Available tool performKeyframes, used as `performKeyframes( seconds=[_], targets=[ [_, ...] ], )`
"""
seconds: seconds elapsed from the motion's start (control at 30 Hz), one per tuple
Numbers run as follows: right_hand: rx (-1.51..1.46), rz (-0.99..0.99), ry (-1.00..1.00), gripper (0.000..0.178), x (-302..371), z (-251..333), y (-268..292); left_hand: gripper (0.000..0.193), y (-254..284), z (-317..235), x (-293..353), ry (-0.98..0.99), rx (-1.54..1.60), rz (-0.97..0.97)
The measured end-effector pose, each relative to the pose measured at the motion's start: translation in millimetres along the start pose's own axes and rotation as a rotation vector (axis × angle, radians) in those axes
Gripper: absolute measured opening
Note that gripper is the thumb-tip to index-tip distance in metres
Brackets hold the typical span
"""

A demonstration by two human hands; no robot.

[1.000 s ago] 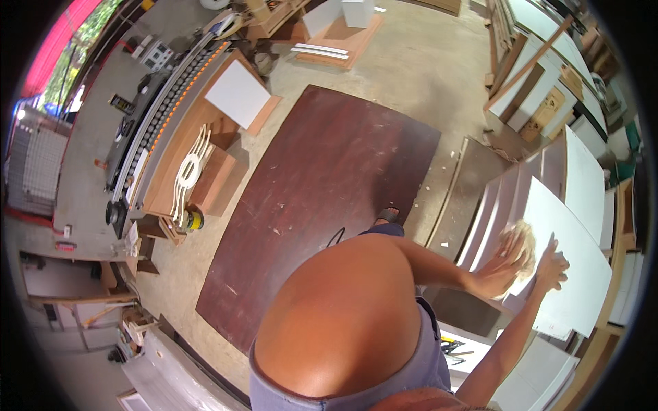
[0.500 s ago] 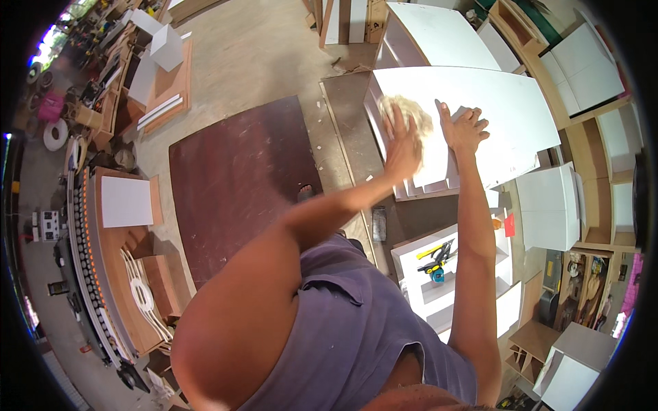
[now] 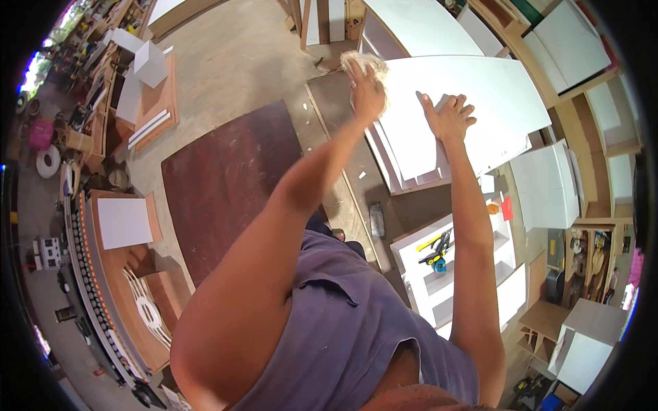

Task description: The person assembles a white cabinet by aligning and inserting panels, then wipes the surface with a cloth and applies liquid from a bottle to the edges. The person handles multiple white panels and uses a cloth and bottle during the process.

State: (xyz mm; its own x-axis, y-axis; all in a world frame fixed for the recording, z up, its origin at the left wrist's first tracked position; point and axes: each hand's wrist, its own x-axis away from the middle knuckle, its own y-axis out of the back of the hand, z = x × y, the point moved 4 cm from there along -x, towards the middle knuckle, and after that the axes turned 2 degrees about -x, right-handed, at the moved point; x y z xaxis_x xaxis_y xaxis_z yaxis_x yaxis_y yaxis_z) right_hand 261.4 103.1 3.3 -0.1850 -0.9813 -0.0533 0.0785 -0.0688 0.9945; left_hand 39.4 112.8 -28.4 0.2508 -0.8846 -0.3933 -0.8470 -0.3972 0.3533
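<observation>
My left hand (image 3: pixel 369 94) presses a cream-coloured rag (image 3: pixel 378 66) onto the far left corner of a white cabinet (image 3: pixel 493 89). The rag bunches out past the fingertips and hangs slightly over the cabinet's edge. Resting palm-down on the same white surface, my right hand (image 3: pixel 452 120) has its fingers and thumb spread and holds nothing. Along the cabinet's left side, open compartments show below the top.
Close by my right forearm lies a white shelf unit (image 3: pixel 406 268) with a yellow-and-black clamp-like tool (image 3: pixel 436 252) and a teal item on it. A dark red board (image 3: pixel 226 185) covers floor at left. Another white cabinet (image 3: pixel 425 27) stands beyond.
My left hand has slid the rag away from me and to the left, from mid-edge to the far corner. My right hand stays on the white top.
</observation>
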Motion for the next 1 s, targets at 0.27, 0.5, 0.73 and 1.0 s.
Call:
performKeyframes(
  seconds=[0.27, 0.5, 0.73, 1.0],
  targets=[
    [-0.02, -0.031, -0.052, 0.11, 0.9, -19.6, 0.8, 0.055, -14.4, -72.3, 140.9, -0.194, -0.268, 0.321],
    [-0.075, -0.056, -0.032, 0.106, 0.0, -3.1, 9.4, 0.033, 34.0, 24.7, -116.1, -0.035, -0.322, 0.151],
    [-0.21, -0.151, -0.097, 0.099, -0.7, -13.6, 13.5, 0.058, -3.2, -38.0, -29.5, -0.899, -0.767, 0.946],
    [-0.586, -0.293, 0.015, 0.071, 0.1, -17.3, 21.3, 0.064, -292.5, -104.4, -134.7, -1.107, -0.548, 0.854]
  ],
)
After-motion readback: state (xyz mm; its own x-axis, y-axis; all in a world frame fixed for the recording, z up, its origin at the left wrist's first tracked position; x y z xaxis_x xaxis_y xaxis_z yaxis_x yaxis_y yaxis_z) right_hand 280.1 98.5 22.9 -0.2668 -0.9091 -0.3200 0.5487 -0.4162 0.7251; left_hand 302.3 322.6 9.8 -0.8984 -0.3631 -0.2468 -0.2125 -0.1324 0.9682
